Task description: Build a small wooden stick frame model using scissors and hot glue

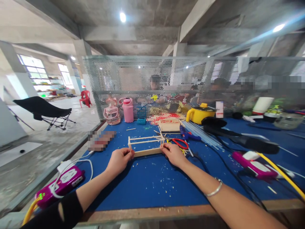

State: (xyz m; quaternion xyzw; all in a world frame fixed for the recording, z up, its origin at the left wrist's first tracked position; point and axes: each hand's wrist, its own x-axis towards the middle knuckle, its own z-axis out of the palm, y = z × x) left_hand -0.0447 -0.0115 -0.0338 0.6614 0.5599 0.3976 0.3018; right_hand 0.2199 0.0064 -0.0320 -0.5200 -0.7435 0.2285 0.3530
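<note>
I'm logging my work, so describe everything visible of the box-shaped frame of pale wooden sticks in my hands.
The box-shaped frame of pale wooden sticks is open and looks unpainted. Thin rods run lengthwise beyond a wider near strip, with short uprights at the ends. It stretches crosswise over the blue tabletop; whether it rests there is unclear. Your left hand pinches its left end, your right hand its right end.

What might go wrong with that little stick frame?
The thin wooden frame might bend or snap if the left hand and right hand squeeze too hard. The right hand could bump the red-handled tool lying close by. The blue glue gun might burn skin if hot, which I can't tell.
</note>
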